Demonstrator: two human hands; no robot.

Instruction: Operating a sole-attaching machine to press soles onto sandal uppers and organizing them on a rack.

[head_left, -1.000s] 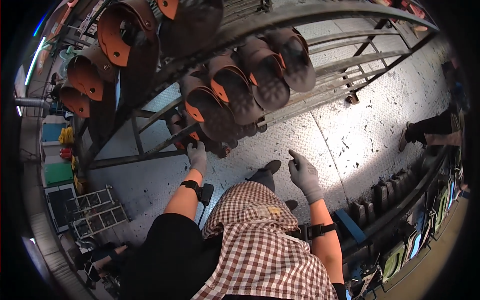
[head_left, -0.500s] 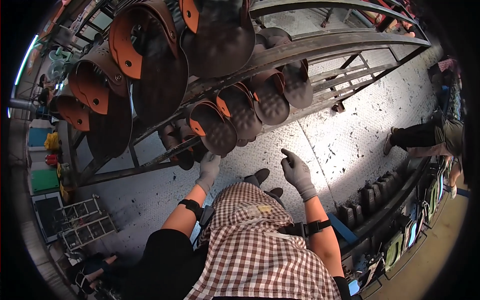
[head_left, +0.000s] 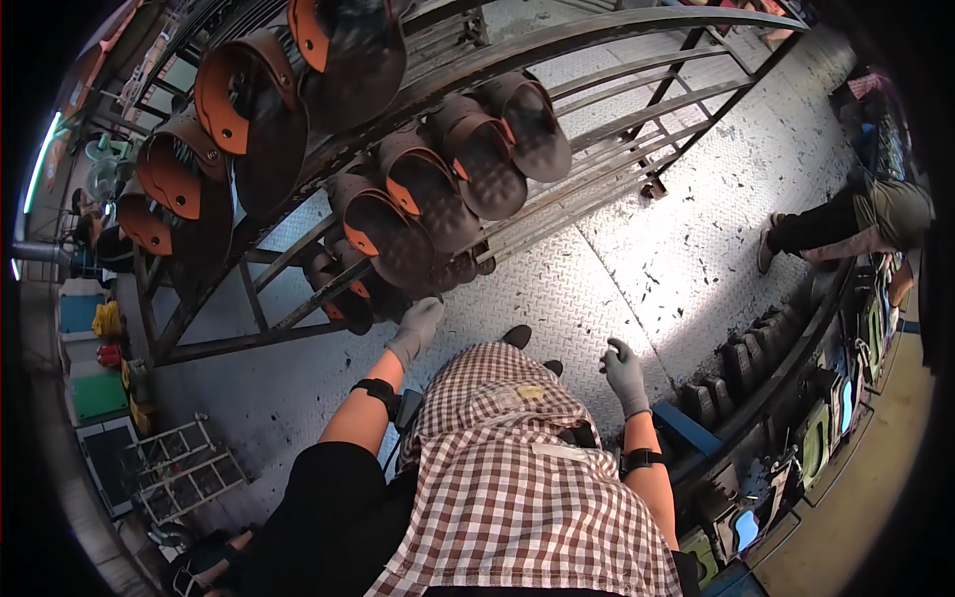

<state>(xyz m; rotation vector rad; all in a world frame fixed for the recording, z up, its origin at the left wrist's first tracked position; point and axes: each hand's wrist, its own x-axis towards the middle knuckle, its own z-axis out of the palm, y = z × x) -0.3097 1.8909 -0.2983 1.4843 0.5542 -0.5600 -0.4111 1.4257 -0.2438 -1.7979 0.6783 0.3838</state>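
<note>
My left hand (head_left: 417, 330), in a grey glove, is beside the lowest row of dark brown sandals (head_left: 381, 295). Its back faces me, its fingers are partly hidden, and I cannot tell whether it touches a sandal. My right hand (head_left: 624, 375), also gloved, hangs over the floor to the right, fingers loosely bent and apart, with nothing visible in it. Dark brown slide sandals (head_left: 494, 177) with orange strap linings stand in a row on the metal rack (head_left: 557, 117). Larger-looking, nearer ones (head_left: 262, 139) have snap studs on their straps.
Grey tread-plate floor (head_left: 542, 289) lies under the rack, strewn with dark scraps. On the right runs a machine line (head_left: 786, 428) with dark blocks and green trays. A person (head_left: 846, 224) stands beside it. A metal frame trolley (head_left: 189, 468) is at lower left.
The rack and its sandals have shifted left in view. My right hand has moved right and a little down, farther from the rack. My left hand stays close to the lowest sandals.
</note>
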